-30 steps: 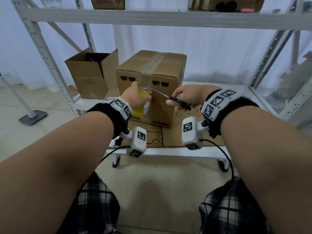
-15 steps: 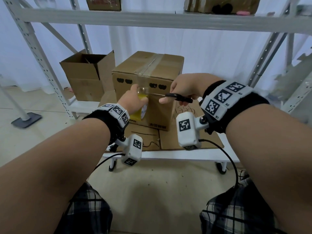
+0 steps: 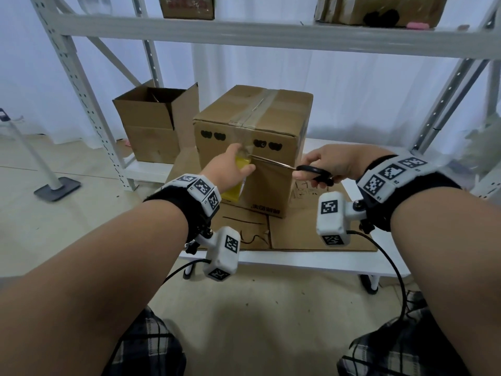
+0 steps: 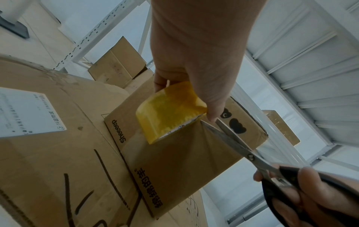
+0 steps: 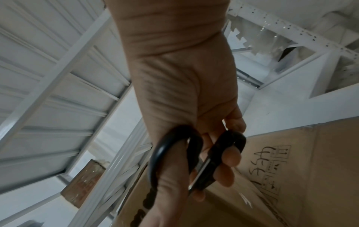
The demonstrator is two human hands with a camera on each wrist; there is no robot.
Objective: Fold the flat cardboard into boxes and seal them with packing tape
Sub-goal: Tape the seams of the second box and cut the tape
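The closed box (image 3: 250, 147) stands upright on flat cardboard (image 3: 311, 229) that lies on the low white shelf (image 3: 298, 263), near the middle of the scene. A strip of clear tape (image 3: 256, 109) runs along the seam on its top and comes down over the near face. Against that near face, toward its left side, the left hand (image 3: 227, 169) has its fingers curled round a yellow roll of tape (image 4: 169, 112), with the thumb along one side and the other fingers behind. The right hand (image 3: 329, 164) grips the black handles of a pair of scissors (image 4: 250, 155), thumb through one loop and fingers through the other. The blades point left and are slightly apart, and their tips sit just beside the roll, at the tape stretched between the roll and the box. Whether the blades touch the tape cannot be told.

To the far left an open box (image 3: 157, 126) stands on the same shelf, its flaps up. Two more boxes (image 3: 379, 8) rest on the upper shelf (image 3: 271, 36). White curtains hang behind the rack. Left of the rack, a grey stand base (image 3: 57, 187) sits on the floor.
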